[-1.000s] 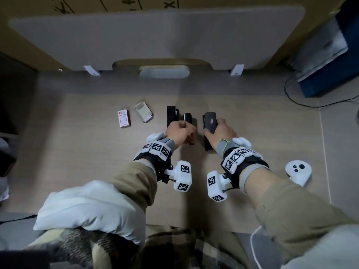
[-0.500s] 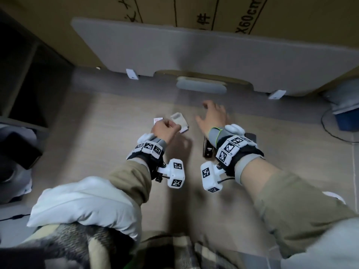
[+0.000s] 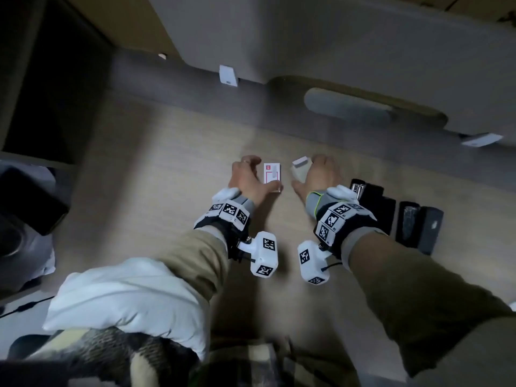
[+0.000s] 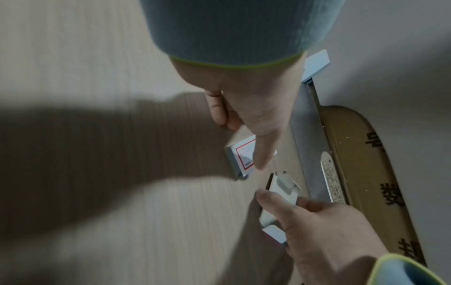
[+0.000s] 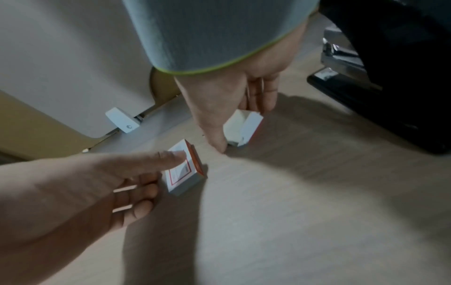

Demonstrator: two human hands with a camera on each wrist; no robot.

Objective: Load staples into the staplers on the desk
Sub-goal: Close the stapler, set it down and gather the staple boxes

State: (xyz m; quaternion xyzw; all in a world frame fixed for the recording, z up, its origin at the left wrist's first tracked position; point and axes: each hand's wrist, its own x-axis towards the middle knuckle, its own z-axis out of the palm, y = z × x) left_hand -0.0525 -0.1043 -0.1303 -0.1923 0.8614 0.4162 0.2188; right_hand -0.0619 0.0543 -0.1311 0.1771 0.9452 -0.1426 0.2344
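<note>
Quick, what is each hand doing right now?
Left hand: fingers curled round the red-printed staple box, on the desk.
Right hand: fingers pinch the plain white box.

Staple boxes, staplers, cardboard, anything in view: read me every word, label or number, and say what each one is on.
Red-framed box: print inside the red frame, too blurred to read.
Plain box: no text shows.
Cardboard: black Chinese characters, sideways and cut off, not readable with certainty.
Wrist bands: black-and-white square code markers, no words.
Staplers: no readable marking.
</note>
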